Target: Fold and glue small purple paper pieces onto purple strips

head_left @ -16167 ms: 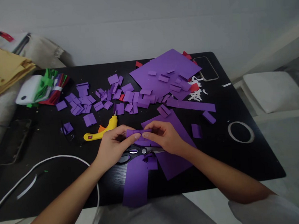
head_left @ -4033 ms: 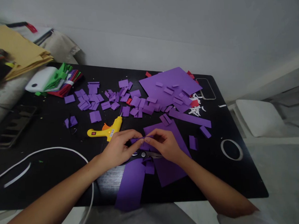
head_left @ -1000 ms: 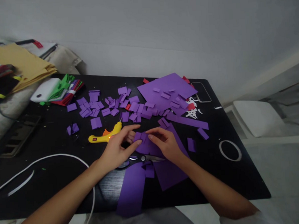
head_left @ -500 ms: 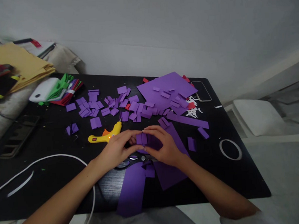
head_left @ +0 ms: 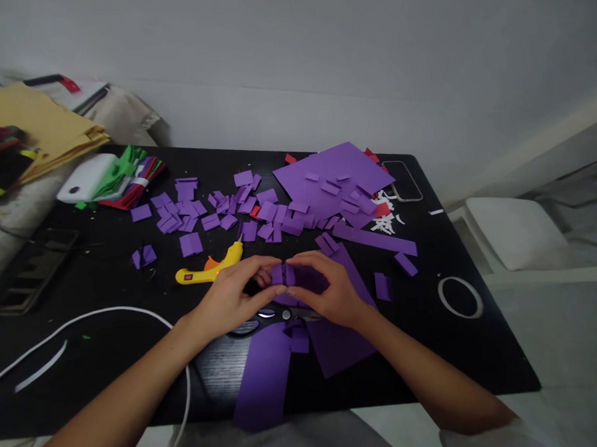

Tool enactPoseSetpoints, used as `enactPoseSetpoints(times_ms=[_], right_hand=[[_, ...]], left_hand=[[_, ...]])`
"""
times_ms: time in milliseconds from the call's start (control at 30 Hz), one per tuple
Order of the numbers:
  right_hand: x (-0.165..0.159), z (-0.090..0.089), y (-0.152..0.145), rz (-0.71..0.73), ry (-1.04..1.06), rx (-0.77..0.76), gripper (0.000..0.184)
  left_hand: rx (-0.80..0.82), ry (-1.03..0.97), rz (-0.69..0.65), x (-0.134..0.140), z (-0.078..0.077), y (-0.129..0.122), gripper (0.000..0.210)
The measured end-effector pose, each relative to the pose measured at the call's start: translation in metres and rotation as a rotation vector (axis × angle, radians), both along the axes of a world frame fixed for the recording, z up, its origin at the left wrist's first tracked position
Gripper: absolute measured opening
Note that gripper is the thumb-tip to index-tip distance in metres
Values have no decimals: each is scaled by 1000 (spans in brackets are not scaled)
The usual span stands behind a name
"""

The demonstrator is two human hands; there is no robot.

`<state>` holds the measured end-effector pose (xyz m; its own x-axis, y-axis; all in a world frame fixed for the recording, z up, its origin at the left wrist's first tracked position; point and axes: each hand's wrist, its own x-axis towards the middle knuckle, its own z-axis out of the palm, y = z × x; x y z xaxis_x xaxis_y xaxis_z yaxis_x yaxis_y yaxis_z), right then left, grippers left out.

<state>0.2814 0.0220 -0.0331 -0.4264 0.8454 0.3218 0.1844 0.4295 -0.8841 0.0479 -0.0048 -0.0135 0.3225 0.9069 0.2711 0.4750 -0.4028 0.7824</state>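
Note:
Between my two hands is a small folded piece of purple paper [head_left: 283, 275] with a seam down its middle. My left hand [head_left: 242, 286] pinches its left side between thumb and fingers, and my right hand [head_left: 326, 285] pinches the right side. Just under the hands lie black-handled scissors [head_left: 286, 315], partly hidden. A yellow glue gun [head_left: 211, 271] with an orange trigger rests left of my left hand, its nozzle pointing away from me. Purple paper strips [head_left: 264, 379] and a larger purple sheet [head_left: 335, 348] lie beneath and in front of the hands.
Many small folded purple pieces [head_left: 178, 213] are scattered across the back of the black table [head_left: 387, 379]. A big purple sheet [head_left: 335, 165] and white scraps [head_left: 384, 224] lie at back right. A tape ring [head_left: 460, 298] is at right; a white cable [head_left: 127, 308] curves at left.
The held purple piece has bent, its two halves now curving at the middle seam. Both hands keep their pinch in nearly the same place.

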Motion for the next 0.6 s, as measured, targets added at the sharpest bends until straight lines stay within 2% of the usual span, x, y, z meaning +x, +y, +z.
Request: enactPoseSetpoints(times_ms=[300, 600], right_hand=[[-2, -1, -2, 3, 75, -65, 36], [-1, 1, -4, 14, 95, -153, 39]], left_hand=[[65, -26, -11, -2, -1, 2, 29], [-59, -171, -1, 0, -3, 1, 28]])
